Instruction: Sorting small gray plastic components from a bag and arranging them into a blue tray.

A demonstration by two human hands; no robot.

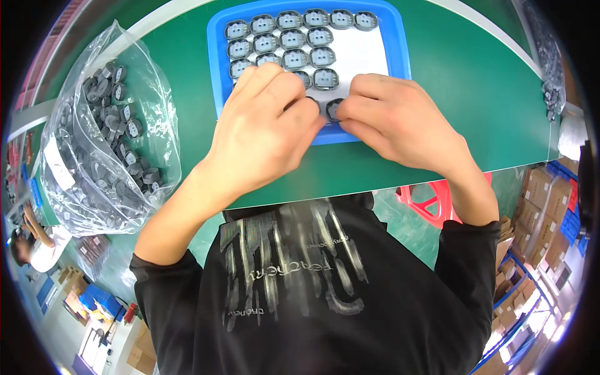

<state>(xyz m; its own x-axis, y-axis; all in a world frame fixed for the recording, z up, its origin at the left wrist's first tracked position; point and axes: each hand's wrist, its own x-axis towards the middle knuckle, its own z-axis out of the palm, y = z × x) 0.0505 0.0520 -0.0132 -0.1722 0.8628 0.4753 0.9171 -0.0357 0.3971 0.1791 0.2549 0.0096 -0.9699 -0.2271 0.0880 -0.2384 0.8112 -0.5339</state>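
Bag [70, 140] left of tray [403, 47]; right fingers [359, 107] pinch gray part [333, 109]; left hand [265, 122] hides its grip, cannot tell.

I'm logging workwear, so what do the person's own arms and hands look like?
The left hand and right hand are bare, with no glove, ring or watch visible. The forearms are uncovered up to black sleeves ending near the elbows.

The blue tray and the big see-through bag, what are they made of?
The blue tray: probably hard plastic, smooth, with even colour and rounded corners.
The see-through bag: most likely thin, shiny plastic film; it wrinkles, catches light and shows grey parts inside.
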